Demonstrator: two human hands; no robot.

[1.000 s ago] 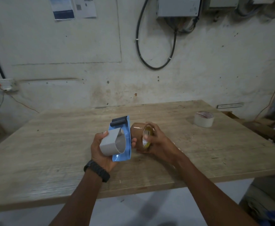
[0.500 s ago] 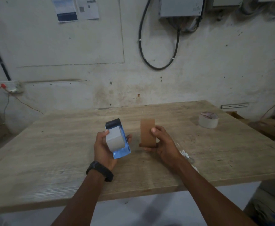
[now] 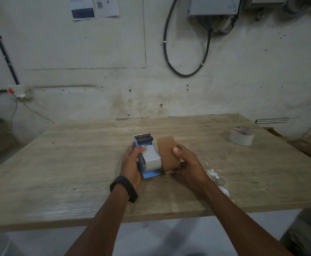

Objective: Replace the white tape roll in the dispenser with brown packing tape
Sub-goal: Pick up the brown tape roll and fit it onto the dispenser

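My left hand (image 3: 131,164) grips a blue tape dispenser (image 3: 145,157) with a grey hub and a black roller at its far end, held just above the wooden table (image 3: 77,163). My right hand (image 3: 187,162) holds the brown packing tape roll (image 3: 167,155) edge-on, pressed against the dispenser's right side next to the grey hub. Whether the roll sits on the hub I cannot tell. The white tape roll (image 3: 242,136) lies flat on the table at the far right, away from both hands.
Scraps of white and clear tape backing (image 3: 216,179) lie on the table just right of my right forearm. The wall stands behind the table's far edge. Cardboard boxes (image 3: 306,146) sit off the table's right side.
The brown roll has turned from showing its open core to edge-on and moved left against the dispenser. The dispenser has rotated so that its roller end points away from me.
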